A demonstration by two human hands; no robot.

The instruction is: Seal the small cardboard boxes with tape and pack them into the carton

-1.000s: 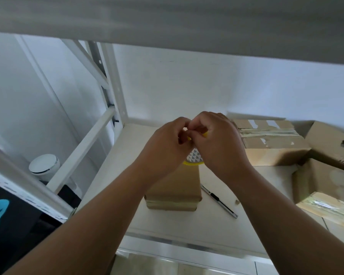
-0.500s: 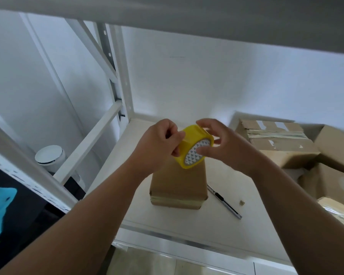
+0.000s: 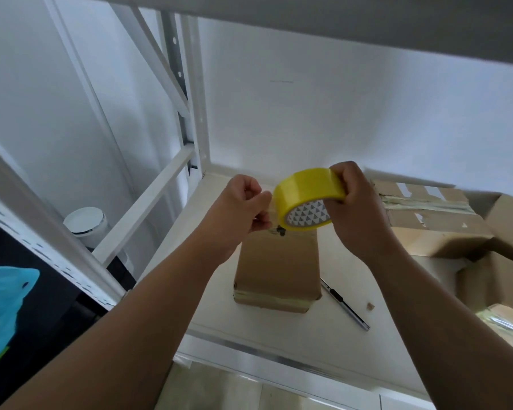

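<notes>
A small brown cardboard box (image 3: 277, 270) stands on the white shelf (image 3: 279, 329), with tape across its near end. Above it my right hand (image 3: 354, 208) grips a yellow roll of tape (image 3: 304, 199), fingers curled over its rim. My left hand (image 3: 243, 208) pinches the clear free end of the tape just left of the roll. A short strip of tape is stretched between the two hands. Both hands hover over the box's far end without touching it.
A utility knife (image 3: 345, 303) lies on the shelf right of the box, with a small cardboard scrap (image 3: 370, 305) beside it. Taped cardboard boxes (image 3: 427, 220) crowd the right side. A white shelf post (image 3: 194, 96) and a round white container (image 3: 86, 221) stand at the left.
The hands, first bunched together around the roll, have drawn apart: my right hand turned and lifted the roll to the right while my left hand pulled the tape end out to the left.
</notes>
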